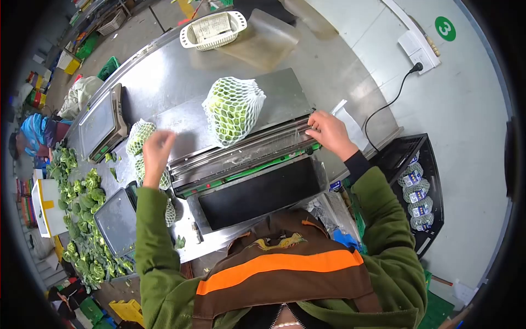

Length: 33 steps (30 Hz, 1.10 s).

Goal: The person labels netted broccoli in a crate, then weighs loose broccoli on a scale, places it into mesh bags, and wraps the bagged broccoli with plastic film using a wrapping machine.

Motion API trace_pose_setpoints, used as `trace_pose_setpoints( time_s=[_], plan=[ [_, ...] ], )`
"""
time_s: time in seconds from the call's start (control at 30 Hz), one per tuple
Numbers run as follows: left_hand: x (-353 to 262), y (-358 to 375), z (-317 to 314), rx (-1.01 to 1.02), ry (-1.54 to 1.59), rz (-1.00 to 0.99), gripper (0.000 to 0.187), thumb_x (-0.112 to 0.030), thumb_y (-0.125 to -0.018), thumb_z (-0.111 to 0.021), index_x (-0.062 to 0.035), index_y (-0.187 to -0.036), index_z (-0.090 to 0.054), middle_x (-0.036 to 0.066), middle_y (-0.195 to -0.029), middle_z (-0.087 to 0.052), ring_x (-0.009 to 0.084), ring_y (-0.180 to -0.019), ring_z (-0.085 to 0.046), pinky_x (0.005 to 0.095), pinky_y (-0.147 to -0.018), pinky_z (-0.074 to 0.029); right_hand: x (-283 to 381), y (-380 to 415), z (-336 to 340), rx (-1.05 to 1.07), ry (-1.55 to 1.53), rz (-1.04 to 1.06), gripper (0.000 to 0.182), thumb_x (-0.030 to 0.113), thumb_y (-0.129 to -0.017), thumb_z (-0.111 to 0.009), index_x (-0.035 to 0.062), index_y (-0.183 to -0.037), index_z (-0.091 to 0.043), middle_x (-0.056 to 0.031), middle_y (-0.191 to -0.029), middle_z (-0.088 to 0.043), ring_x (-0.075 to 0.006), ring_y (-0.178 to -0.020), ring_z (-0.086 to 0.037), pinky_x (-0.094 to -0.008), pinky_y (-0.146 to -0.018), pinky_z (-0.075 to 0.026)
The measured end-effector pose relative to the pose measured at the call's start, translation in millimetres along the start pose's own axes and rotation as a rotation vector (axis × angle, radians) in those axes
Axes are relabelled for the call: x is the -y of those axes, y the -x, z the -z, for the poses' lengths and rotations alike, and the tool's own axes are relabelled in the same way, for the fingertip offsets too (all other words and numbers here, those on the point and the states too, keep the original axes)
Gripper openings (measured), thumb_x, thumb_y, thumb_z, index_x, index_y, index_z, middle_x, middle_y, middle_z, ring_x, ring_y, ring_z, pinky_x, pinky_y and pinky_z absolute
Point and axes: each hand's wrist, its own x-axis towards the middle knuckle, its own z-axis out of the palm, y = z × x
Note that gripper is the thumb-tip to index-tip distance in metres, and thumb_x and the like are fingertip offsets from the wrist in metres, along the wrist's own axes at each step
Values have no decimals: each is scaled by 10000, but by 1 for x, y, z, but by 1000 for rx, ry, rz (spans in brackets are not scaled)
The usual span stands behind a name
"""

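A green vegetable in a white foam net (233,109) sits on the metal table, behind a long film-wrapping machine (241,162). My left hand (158,153) is raised at the machine's left end, over more netted vegetables (141,137), with thumb and fingers apart and nothing seen between them. At the machine's right end, my right hand (329,131) has its fingertips bent together at the edge of the clear film; whether it pinches the film is too small to tell.
A scale (101,123) stands at the left, with loose broccoli (87,214) and a grey tray (118,219) nearer me. A white basket (213,31) is at the back. On the right are a cable (395,104) and a black crate (433,219) of wrapped packs.
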Motion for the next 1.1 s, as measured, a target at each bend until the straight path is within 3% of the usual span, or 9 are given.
trace_pose_setpoints(
  time_s=[0.2, 0.27, 0.53, 0.63, 0.7, 0.8, 0.87, 1.0, 1.1],
  plan=[
    [12, 72, 2, 106, -260, -484, 161, -75, -725, -783, -38, -865, -713, 100, -739, -660, 285, -659, -576, 397, -687, -454, -24, -39, -27, -19, 8, 664, 335, 287, -705, -687, 106, -974, -604, -65, -949, -572, -308, -945, -552, -431, -821, -473],
    [9, 67, 1, 184, -353, -696, 185, -16, -705, -757, -29, -880, -699, 113, -790, -659, 300, -722, -567, 409, -680, -455, -15, -37, -26, 16, 83, 669, 246, 201, -696, -699, 131, -896, -576, -46, -909, -555, -280, -967, -556, -416, -767, -495],
    [-10, 61, -28, 274, -241, -726, 175, 23, -729, -731, -14, -898, -708, 105, -835, -624, 286, -834, -571, 391, -732, -487, -3, -24, -52, -130, -74, 720, 137, 283, -776, -640, 154, -819, -654, -34, -865, -558, -246, -914, -550, -392, -725, -484],
    [-32, 79, -30, 190, 64, -349, 96, 42, -784, -685, -17, -853, -652, 120, -937, -665, 284, -891, -604, 378, -836, -478, 2, -19, -57, -193, -296, 563, 155, 215, -840, -603, 68, -874, -637, -89, -955, -598, -303, -913, -549, -419, -858, -431],
    [-26, 85, -22, 106, 92, -319, 75, 10, -831, -661, -10, -897, -632, 116, -956, -671, 238, -909, -617, 333, -809, -491, 21, -3, -46, -208, -439, 401, 125, 165, -889, -594, 58, -953, -600, -102, -979, -615, -302, -975, -566, -416, -881, -427],
    [-44, 104, -7, 229, 297, 61, 45, -9, -878, -616, 3, -922, -614, 117, -1002, -680, 200, -925, -631, 293, -788, -495, 44, 15, -25, 151, -556, 144, 83, 110, -931, -551, 31, -952, -569, -113, -913, -637, -295, -854, -618, -358, -778, -480],
    [-56, 117, 14, 210, 434, 96, 35, -27, -893, -617, 4, -908, -613, 110, -996, -685, 185, -897, -639, 302, -801, -500, 59, 25, 14, 309, -828, 46, 83, 106, -929, -550, 25, -930, -566, -111, -889, -636, -264, -829, -632, -338, -749, -486],
    [-86, 120, 80, 376, 466, -218, 73, -69, -903, -636, -8, -925, -602, 103, -916, -682, 194, -821, -650, 335, -772, -520, 100, -3, 111, 629, -582, 343, 78, 95, -912, -587, 21, -915, -564, -99, -870, -640, -227, -834, -634, -319, -775, -487],
    [-96, 61, 100, 16, 703, -250, 84, -86, -905, -626, -8, -918, -597, 99, -872, -684, 179, -795, -643, 330, -759, -518, 118, -65, 115, 304, -1103, 494, 50, 67, -927, -577, 22, -945, -564, -74, -887, -658, -173, -831, -637, -299, -781, -493]
  ],
)
